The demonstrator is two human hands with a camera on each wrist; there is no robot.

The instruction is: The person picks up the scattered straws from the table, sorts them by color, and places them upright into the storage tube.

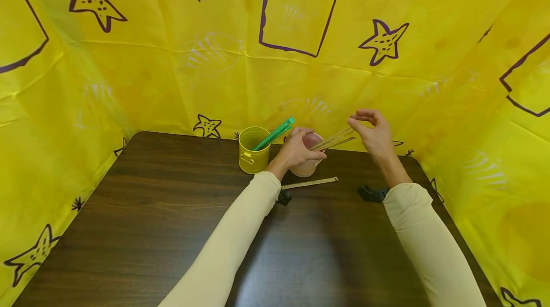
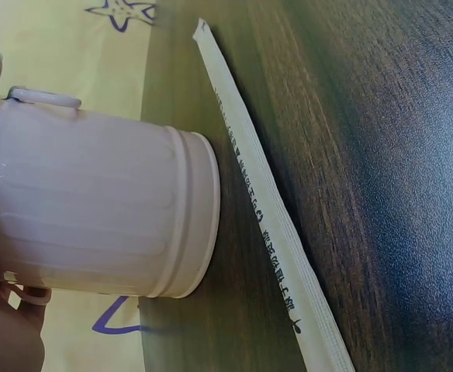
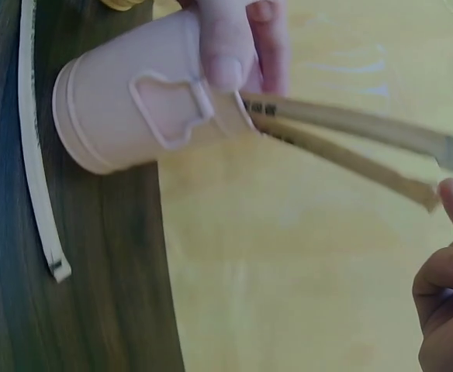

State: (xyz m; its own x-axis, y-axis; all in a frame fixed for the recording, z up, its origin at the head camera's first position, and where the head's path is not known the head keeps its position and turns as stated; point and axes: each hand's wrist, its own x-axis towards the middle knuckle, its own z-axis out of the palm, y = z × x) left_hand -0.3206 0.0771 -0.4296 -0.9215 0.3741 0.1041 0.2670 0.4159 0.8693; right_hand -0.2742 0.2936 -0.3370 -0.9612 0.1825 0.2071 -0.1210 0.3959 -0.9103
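My left hand [image 1: 296, 149] grips the pale pink bucket [image 2: 95, 201] around its upper part, near the table's back edge. Two slim paper-wrapped sticks [image 3: 350, 128] lean out of the bucket's mouth to the right. Close to their outer ends is my right hand [image 1: 378, 137], thumb and fingertips slightly apart in the right wrist view; the stick ends are blurred there. Another paper-wrapped stick [image 2: 257, 205], printed with dark characters, lies on the table in front of the bucket.
Left of the pink bucket stands a yellow bucket [image 1: 253, 164] with a green wrapped stick [image 1: 275, 134] leaning in it. The dark wooden table [image 1: 172, 211] is bordered by yellow cloth walls [image 1: 163, 82] with starfish drawings. A dark perforated piece [image 1: 373, 194] shows by the right wrist.
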